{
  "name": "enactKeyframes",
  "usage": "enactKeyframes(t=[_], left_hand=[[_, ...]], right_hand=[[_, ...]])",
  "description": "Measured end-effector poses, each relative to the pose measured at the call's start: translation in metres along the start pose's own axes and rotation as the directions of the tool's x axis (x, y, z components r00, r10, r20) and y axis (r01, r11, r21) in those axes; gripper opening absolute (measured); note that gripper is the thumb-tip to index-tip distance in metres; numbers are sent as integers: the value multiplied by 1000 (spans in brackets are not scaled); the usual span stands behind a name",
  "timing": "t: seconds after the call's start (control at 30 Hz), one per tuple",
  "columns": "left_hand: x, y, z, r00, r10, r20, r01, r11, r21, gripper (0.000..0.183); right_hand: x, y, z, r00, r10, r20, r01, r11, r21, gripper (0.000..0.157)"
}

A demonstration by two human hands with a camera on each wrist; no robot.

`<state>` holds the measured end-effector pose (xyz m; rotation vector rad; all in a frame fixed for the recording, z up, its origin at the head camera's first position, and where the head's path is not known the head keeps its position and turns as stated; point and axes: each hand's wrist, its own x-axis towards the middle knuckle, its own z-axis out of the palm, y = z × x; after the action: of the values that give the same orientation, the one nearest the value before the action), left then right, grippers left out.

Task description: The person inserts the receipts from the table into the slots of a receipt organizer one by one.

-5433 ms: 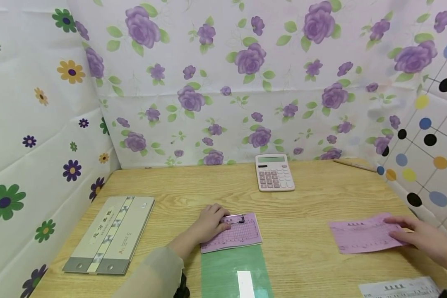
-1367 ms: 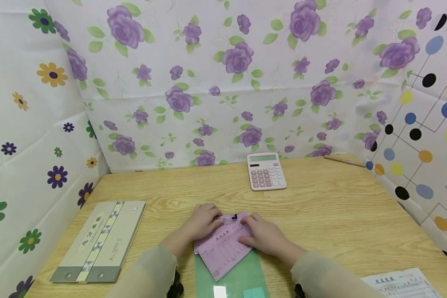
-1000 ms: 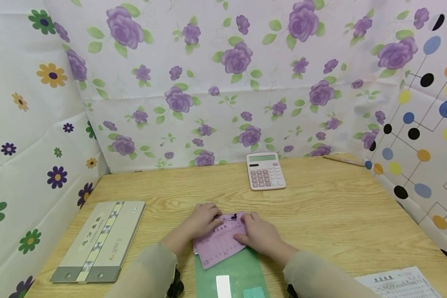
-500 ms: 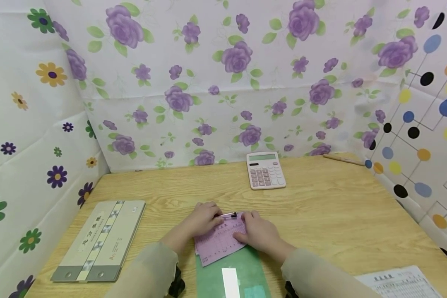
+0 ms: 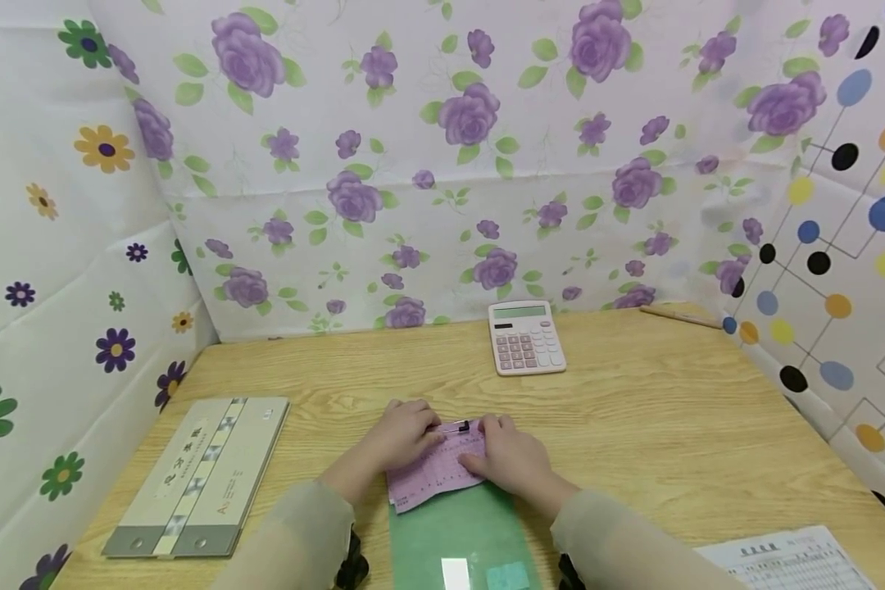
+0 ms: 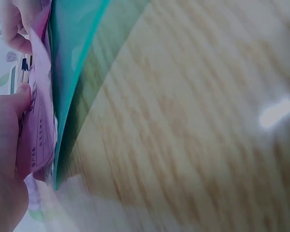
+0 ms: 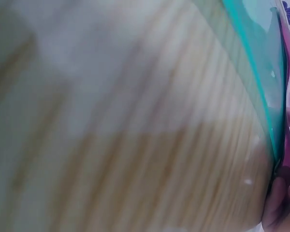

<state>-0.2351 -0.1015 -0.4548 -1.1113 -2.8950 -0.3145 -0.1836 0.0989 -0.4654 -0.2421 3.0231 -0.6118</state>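
Observation:
A translucent green clipboard [image 5: 457, 533] lies at the front middle of the table with pink printed forms [image 5: 438, 471] at its top end. My left hand [image 5: 401, 434] grips the top left corner, its thumb on the metal clip [image 5: 456, 427]. On the right side, my right hand [image 5: 515, 459] pinches the edge of the top pink form, thumb over the paper. The form's lower left corner bends up slightly. In the left wrist view, the pink form [image 6: 41, 111] curves beside the clipboard [image 6: 70, 63]. The palms hide the stack's side edges.
A white printed form [image 5: 785, 557] lies at the front right. A beige folder [image 5: 199, 479] with a patterned band is at left. At the back are a pink calculator [image 5: 526, 338] and a thin wooden stick [image 5: 681, 316]. Patterned cloth walls enclose the table.
My right hand has brought the pink form from the right onto the clipboard. Lately the form has turned straighter and slid up toward the clip. My left hand stays at the clip.

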Motion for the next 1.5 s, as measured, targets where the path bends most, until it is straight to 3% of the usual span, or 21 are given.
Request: enactKeyframes(t=[0.47,0.7,1.13,1.33,1.5], left_hand=[[-1,1,-4,1000,-2,10,2,1000,26,24],[-2,2,-6,1000,6,7,-6,999,37,24],[-5,4,-3,1000,0,24,-3,993,114,29],[-4,2,4,996,-16,84,2,987,162,34],[-6,0,8,992,-19,124,3,991,133,35]], right_hand=[[2,3,-6,997,-51,63,49,998,30,59],[6,-1,-6,999,4,45,-7,999,50,56],[6,-8,1,996,82,20,-82,997,-11,58],[-1,-2,-6,999,8,50,-8,1000,-6,58],[-14,16,-34,988,-94,120,99,995,-32,63]])
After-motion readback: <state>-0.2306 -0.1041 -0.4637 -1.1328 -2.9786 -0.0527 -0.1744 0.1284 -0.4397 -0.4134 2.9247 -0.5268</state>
